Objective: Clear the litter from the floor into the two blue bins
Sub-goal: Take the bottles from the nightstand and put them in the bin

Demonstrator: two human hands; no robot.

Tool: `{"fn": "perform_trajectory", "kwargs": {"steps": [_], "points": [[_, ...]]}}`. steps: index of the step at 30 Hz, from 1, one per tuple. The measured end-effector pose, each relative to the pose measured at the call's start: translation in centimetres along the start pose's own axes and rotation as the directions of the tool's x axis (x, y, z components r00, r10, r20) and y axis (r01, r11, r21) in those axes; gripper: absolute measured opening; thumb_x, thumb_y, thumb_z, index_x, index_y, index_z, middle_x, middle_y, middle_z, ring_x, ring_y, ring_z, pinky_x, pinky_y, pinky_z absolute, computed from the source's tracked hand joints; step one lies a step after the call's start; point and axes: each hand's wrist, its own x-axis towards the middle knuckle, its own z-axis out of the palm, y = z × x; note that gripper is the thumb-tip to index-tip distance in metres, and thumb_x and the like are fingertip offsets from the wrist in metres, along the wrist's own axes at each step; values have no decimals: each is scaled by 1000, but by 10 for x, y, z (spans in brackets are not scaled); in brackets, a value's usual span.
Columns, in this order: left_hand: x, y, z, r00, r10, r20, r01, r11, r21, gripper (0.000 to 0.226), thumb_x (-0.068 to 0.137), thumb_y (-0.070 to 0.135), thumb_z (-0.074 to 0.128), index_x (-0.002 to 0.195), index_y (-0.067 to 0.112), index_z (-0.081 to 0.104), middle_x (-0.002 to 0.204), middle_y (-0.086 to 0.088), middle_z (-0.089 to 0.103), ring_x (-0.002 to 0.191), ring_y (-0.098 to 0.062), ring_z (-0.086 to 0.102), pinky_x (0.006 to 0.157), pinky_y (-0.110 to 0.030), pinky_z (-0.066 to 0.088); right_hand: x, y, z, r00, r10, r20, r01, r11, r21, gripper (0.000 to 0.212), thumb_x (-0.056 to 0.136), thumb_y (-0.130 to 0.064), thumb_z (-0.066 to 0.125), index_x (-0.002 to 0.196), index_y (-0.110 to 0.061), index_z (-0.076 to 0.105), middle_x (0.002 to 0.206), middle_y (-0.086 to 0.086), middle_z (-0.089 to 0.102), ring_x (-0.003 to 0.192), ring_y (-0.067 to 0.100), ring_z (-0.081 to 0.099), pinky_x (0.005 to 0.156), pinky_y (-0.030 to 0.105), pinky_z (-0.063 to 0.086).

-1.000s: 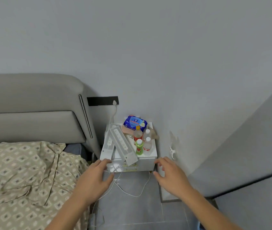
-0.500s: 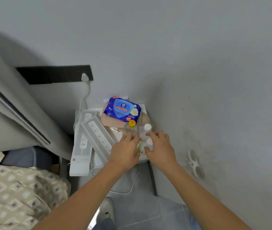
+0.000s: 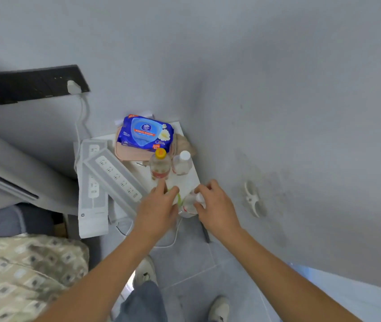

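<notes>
Left to right: bed (image 3: 22, 275) at the left edge of view, then the small white surface (image 3: 184, 182) in the wall corner. Two power strips (image 3: 105, 180) overhang its left edge, one lying across the other. A blue wipes pack (image 3: 146, 133) sits on a pink box (image 3: 126, 154) at the back edge. Two bottles stand mid-surface: orange-cap bottle (image 3: 160, 165), then white-cap bottle (image 3: 182, 163) just beside it toward the right edge.

Your hands are both at the front edge. Left hand (image 3: 155, 210) is curled round a green bottle (image 3: 177, 198), mostly hidden under the fingers. Right hand (image 3: 216, 208) is gripping a clear bottle (image 3: 188, 205), tipped over near the front right corner.

Progress, my read: early. You've got two bottles in hand, nothing binned that I can see. No blue bins in view, so I can't tell how far the carry is. Floor (image 3: 191, 256) shows only a white cable (image 3: 173, 238), your shoes and tiles; no litter visible on it from here. Left to do: lift both bottles, get them to the bins, come back for the two standing bottles if they count as litter.
</notes>
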Motion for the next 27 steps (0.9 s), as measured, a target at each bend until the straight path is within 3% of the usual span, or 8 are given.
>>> {"fn": "perform_trajectory", "kwargs": {"steps": [6,14,17,20,23,27], "points": [[-86,53,-45,999,19,-41,-18,1000,3,28,88,36,66,110,23,55,99,2,40,77,-19,52,52,-32,49,-106,-4,-34,998,-33,49,33,999,-3,20,89,-23,64,109,-21,61,106,-4,43,83,19,53,62,30,43],[-218,166,-43,998,0,-60,1,1000,17,28,86,39,68,103,22,55,101,0,44,75,-28,60,51,-33,44,-291,34,-90,1000,-12,9,12,1000,14,25,87,-29,62,111,-24,60,112,-2,47,85,24,58,68,40,51],[-258,223,-11,997,29,66,-29,1000,10,28,85,43,68,98,23,53,99,1,44,75,-31,62,54,-35,46,-372,84,-109,994,104,37,-103,994,-20,25,90,-35,59,113,-25,57,116,-3,46,86,26,60,70,40,51],[-270,272,20,977,100,187,-98,995,-18,30,83,52,66,98,30,52,96,8,42,74,-22,59,55,-31,40,-424,142,-121,957,290,16,-290,957,-12,27,91,-40,59,114,-26,58,119,-3,47,89,27,61,72,38,49],[-250,309,45,955,191,229,-195,981,-7,30,83,55,66,96,33,51,94,10,43,72,-15,50,55,-29,38,-452,195,-125,895,445,-33,-444,895,37,28,90,-40,61,113,-26,57,119,-4,47,87,27,62,70,37,49],[-216,357,102,916,300,268,-299,953,-44,31,84,48,69,99,28,52,95,8,43,69,-19,55,59,-34,50,-469,276,-110,808,579,-110,-573,815,83,23,87,-35,65,106,-23,56,114,0,48,79,26,61,66,41,52]]}}
